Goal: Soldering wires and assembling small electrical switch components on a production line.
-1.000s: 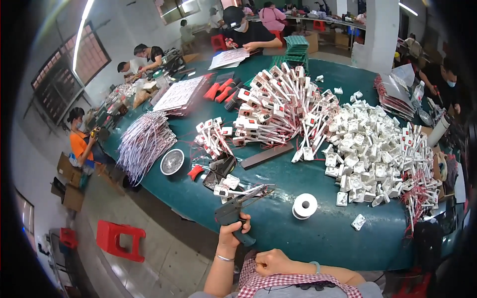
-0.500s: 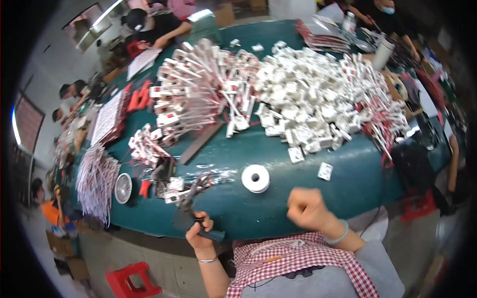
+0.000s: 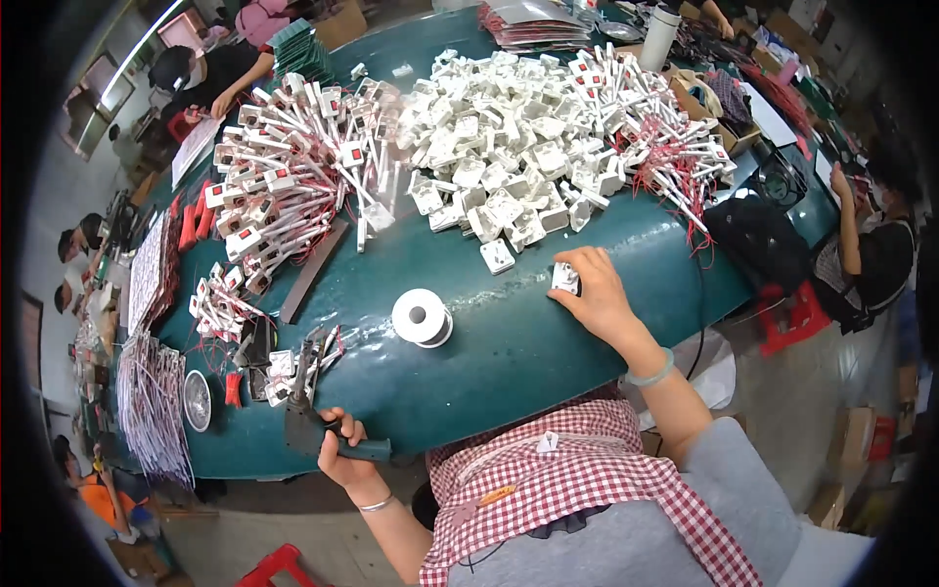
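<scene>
My left hand [image 3: 344,448] is wrapped round the handle of a dark pistol-grip tool [image 3: 305,430] at the table's near edge. The tool's front end points away, beside a small group of white pieces and wires [image 3: 282,377]. My right hand [image 3: 599,298] has its thumb and fingers on the sides of a small white plastic housing [image 3: 564,278], which is at the tabletop. Just beyond it lies another white housing [image 3: 497,256]. Between my hands stands a white spool [image 3: 421,318] with a dark centre.
White housings form a large heap [image 3: 518,147] on the green table [image 3: 509,362]. White sticks with red switches [image 3: 284,186] are piled left, more with red wires [image 3: 675,157] right. A grey bar [image 3: 313,274], a round metal dish [image 3: 197,401] and a black bag [image 3: 763,245] lie about. People work around.
My right hand has reached forward from a curled pose and taken hold of the loose white housing. The view has shifted; my left hand still grips the tool.
</scene>
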Demonstrator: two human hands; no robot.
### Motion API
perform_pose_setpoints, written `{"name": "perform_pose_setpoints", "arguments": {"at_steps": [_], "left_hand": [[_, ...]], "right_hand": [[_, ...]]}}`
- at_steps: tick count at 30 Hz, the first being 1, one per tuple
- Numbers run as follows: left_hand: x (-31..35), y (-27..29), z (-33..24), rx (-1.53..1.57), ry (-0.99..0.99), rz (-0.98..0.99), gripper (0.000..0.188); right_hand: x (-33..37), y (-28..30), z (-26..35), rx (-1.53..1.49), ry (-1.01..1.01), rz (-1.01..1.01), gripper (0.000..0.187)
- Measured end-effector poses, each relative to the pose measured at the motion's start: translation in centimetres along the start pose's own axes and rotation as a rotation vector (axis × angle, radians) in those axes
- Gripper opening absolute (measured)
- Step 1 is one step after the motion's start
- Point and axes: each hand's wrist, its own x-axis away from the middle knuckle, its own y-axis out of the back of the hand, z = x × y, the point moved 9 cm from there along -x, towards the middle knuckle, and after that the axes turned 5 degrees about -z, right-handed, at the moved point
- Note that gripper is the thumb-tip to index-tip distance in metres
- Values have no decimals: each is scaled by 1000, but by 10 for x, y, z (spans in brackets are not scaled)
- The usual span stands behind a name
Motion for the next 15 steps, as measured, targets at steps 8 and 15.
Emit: {"name": "perform_pose_setpoints", "arguments": {"at_steps": [8, 15], "left_hand": [[-1, 1, 1, 18, 19, -1, 29], [2, 0, 0, 2, -5, -20, 30]], "right_hand": [[3, -32, 22, -1384, -465, 205, 37], [-9, -51, 65, -1739, -578, 312, 34]]}}
